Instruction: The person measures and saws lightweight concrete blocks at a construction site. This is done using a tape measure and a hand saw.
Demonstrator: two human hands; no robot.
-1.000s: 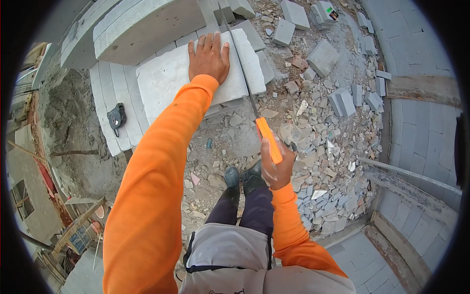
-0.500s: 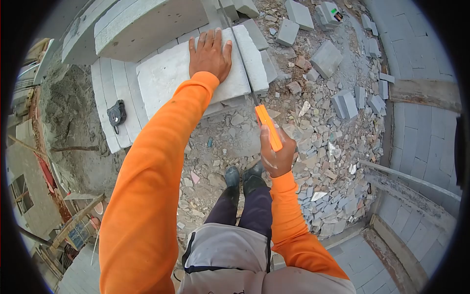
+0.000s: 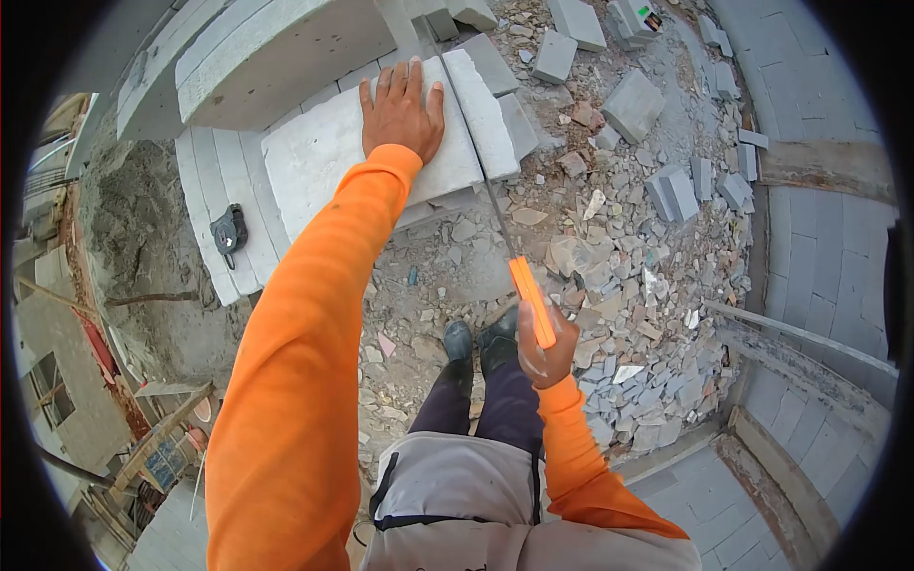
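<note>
A pale lightweight concrete block [image 3: 319, 157] lies on stacked blocks near the top of the view. My left hand [image 3: 404, 116] rests flat on it, fingers stretched out and slightly apart, just left of the saw blade. My right hand [image 3: 550, 344] is closed around the orange handle of a hand saw [image 3: 532, 303]. The thin blade runs up and left across the block, sitting in a cut line, with a narrower piece of block on its right side. How deep the cut goes is hidden.
A black tape measure [image 3: 228, 231] lies on the blocks at left. Large grey blocks [image 3: 286, 67] stand behind the work. Broken rubble [image 3: 619, 295] covers the ground at right, with loose block pieces [image 3: 633, 108]. A sand heap [image 3: 143, 238] is at far left; a block wall [image 3: 819, 257] bounds the right.
My right hand has drawn the saw back toward my body, so more blade shows between block and handle. My left hand stays flat on the block.
</note>
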